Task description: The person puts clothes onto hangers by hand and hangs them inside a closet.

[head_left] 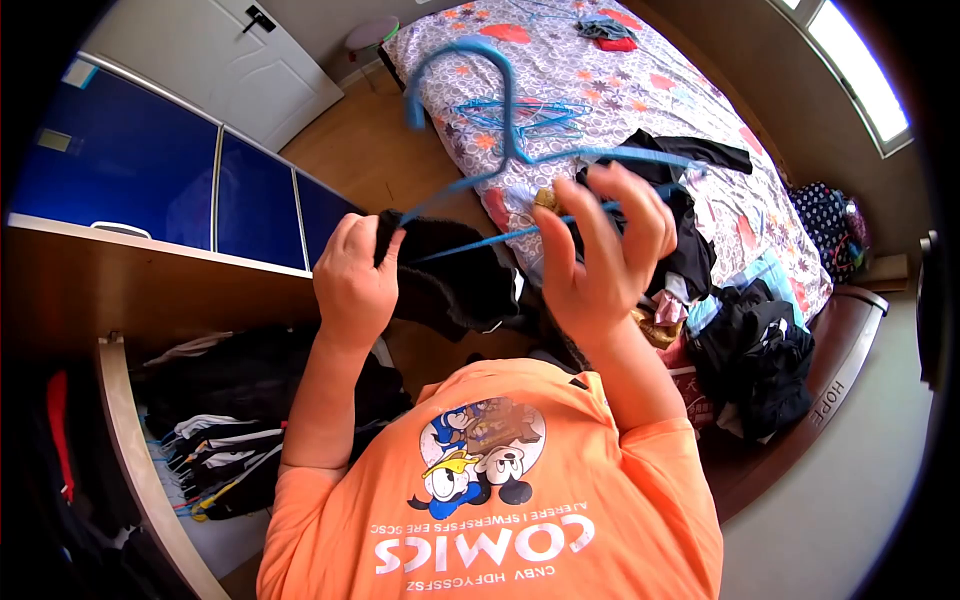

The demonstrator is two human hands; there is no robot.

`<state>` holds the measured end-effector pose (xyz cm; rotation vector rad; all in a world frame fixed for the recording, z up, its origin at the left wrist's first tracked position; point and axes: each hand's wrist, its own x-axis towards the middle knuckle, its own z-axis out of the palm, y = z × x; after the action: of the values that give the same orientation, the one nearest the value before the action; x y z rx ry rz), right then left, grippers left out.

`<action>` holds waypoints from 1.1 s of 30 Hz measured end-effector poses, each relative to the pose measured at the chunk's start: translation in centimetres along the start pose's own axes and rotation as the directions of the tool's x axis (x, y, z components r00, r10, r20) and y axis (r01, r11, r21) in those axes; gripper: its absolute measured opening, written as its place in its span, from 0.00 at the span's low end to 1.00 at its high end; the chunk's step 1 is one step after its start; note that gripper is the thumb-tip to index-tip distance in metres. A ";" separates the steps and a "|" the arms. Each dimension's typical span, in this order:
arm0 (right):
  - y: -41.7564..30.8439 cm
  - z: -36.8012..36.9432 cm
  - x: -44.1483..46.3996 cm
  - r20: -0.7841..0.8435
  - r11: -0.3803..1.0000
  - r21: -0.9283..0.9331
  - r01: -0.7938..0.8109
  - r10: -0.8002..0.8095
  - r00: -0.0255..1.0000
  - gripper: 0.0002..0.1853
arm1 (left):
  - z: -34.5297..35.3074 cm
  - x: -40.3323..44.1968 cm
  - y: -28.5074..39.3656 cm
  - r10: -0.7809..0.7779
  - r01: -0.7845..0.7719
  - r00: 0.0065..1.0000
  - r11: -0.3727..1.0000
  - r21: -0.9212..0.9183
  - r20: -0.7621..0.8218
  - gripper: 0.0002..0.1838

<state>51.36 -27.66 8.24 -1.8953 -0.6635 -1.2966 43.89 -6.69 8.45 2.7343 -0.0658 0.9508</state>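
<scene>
A blue clothes hanger (pixel 510 110) is raised in front of me, hook upward and slightly blurred. My left hand (pixel 355 275) is closed around a black garment (pixel 455 285) near the hanger's left end. The garment hangs down below the lower bar; its exact kind cannot be made out. Beside the hanger's right end, my right hand (pixel 605 250) has its fingers spread and slightly bent. The lower bar passes close to these fingers, and I cannot tell whether they touch it.
Beyond my hands stands a bed (pixel 590 80) with a patterned sheet, more blue hangers (pixel 530 118) and dark clothes (pixel 690 230). A dark clothes pile (pixel 755 355) lies by the footboard (pixel 840 350). On the left are a blue-panelled wardrobe (pixel 120 150) and hung clothes (pixel 225 450).
</scene>
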 end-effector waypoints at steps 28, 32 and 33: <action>10.0 1.8 -6.8 0.743 0.973 0.224 -0.046 -0.140 0.655 0.15 | -6.1 -3.7 -3.8 -0.188 0.226 0.931 0.970 -0.090 0.313 0.10; 6.2 2.5 -4.3 0.725 0.736 0.558 -0.382 -0.210 0.656 0.28 | -5.6 -3.6 -3.9 -0.163 0.214 0.942 0.965 -0.154 0.292 0.08; 6.0 2.6 -4.0 0.724 0.737 0.560 -0.379 -0.213 0.656 0.28 | -5.6 -3.6 -4.1 -0.173 0.235 0.952 0.942 -0.239 0.254 0.09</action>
<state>55.85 -29.23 2.28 -1.7127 -1.2422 -0.0172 38.16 -1.48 9.64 2.5256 0.0473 0.5227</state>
